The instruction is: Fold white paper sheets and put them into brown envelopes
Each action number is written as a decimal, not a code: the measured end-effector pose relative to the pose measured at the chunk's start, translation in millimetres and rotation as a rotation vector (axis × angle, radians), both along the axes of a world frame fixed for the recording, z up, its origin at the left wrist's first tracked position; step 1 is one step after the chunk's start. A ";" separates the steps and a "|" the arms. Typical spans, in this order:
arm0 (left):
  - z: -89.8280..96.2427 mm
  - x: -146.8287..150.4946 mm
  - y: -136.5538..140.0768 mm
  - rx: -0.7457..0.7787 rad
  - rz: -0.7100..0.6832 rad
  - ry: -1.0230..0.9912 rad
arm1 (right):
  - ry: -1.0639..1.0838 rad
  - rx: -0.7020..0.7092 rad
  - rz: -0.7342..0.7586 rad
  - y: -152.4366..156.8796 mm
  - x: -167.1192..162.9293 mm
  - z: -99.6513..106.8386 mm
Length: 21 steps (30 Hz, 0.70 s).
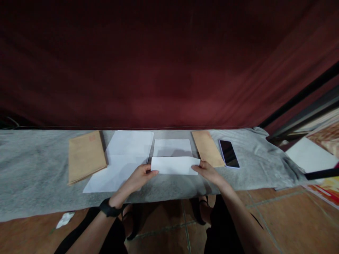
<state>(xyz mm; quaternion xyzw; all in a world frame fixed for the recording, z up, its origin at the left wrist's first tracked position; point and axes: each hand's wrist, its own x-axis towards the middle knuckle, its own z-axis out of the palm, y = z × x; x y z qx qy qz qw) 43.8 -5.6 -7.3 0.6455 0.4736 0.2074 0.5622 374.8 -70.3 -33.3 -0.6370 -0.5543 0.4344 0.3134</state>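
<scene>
A white sheet of paper [174, 165], in a long narrow shape as if folded, is held level between my two hands. My left hand [141, 175] pinches its left end, thumb on top. At the right end my right hand [209, 171] grips it the same way. Just beyond it another piece of white paper [172, 146] lies on the grey cloth, its near edge hidden. To the left are larger white sheets [127, 148], partly under a stack of brown envelopes [86, 153]. A single brown envelope [208, 148] lies right of the paper, close to my right hand.
A phone [229, 154] with a dark screen lies right of the single envelope. The grey cloth [251, 158] covers a narrow table before a dark red curtain [169, 70]. A crumpled white scrap [65, 219] is on the tiled floor. Dark bars stand at right.
</scene>
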 end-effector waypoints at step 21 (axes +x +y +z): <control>-20.1 7.2 3.1 0.042 0.146 0.093 | -0.441 0.019 -0.124 20.9 -24.8 -7.7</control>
